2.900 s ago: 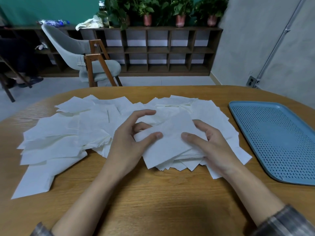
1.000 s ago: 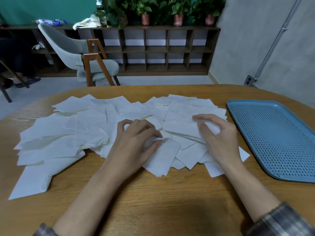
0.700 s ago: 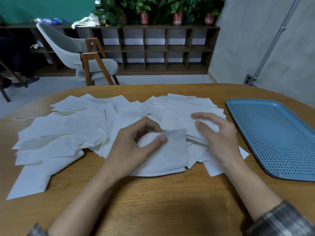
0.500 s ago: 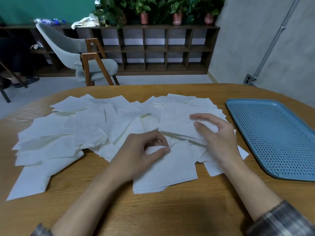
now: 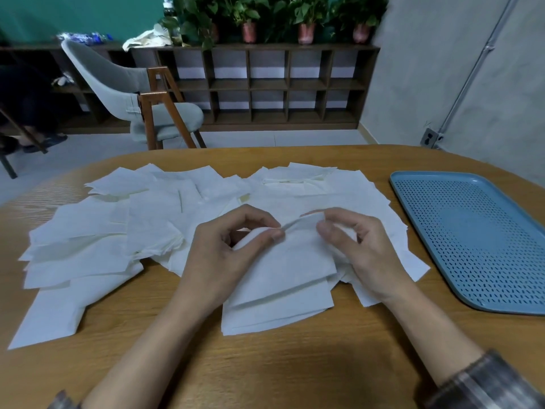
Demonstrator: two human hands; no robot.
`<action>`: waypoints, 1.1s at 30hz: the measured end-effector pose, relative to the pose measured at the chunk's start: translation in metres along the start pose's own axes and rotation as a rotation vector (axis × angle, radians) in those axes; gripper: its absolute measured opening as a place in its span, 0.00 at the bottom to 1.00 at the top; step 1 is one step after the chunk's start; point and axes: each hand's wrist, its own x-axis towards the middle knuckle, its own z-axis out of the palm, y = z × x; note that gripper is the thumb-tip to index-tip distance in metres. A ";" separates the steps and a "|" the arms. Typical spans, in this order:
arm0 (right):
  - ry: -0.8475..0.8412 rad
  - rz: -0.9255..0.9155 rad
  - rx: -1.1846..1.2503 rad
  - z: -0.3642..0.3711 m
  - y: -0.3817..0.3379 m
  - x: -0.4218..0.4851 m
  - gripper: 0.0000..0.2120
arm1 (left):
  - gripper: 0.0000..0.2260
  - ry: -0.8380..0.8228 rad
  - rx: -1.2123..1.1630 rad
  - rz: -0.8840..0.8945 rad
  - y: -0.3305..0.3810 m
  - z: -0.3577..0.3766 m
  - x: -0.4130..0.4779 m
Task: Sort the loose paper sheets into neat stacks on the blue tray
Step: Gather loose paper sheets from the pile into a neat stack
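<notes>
A rounded wooden counter (image 5: 265, 367) carries a wide, overlapping spread of white paper sheets (image 5: 88, 219) across its left side and middle. A small stack (image 5: 274, 315) lies toward the near edge. A blue perforated tray (image 5: 472, 240) sits along the right edge.

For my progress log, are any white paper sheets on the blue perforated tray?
No, the blue perforated tray is bare; white paper sheets cover the wooden table.

Loose sheets (image 5: 97, 240) lay spread over the table's (image 5: 265, 364) middle and left. A small stack (image 5: 280, 308) sat at the near centre. The left hand (image 5: 224, 258) and right hand (image 5: 368, 255) were above it, each pinching the top sheet's (image 5: 295, 261) far edge. The tray (image 5: 477, 237) lay just right of the papers. A chair (image 5: 124, 81) and shelf (image 5: 265, 84) stood behind the table, with plants (image 5: 265, 13) on the shelf.
</notes>
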 end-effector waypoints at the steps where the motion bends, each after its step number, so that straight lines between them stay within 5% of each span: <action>1: -0.028 0.026 0.010 0.003 0.001 -0.001 0.12 | 0.02 0.017 -0.003 -0.007 0.000 0.001 0.000; 9: 0.063 0.055 0.023 0.002 -0.001 0.000 0.09 | 0.11 0.083 0.045 -0.020 -0.002 -0.007 0.005; 21: -0.052 -0.014 -0.137 0.014 -0.008 -0.004 0.31 | 0.13 0.104 0.006 -0.030 -0.001 0.000 0.005; 33: 0.002 -0.074 -0.109 0.014 -0.005 -0.002 0.34 | 0.13 0.238 0.251 0.142 -0.006 0.002 0.005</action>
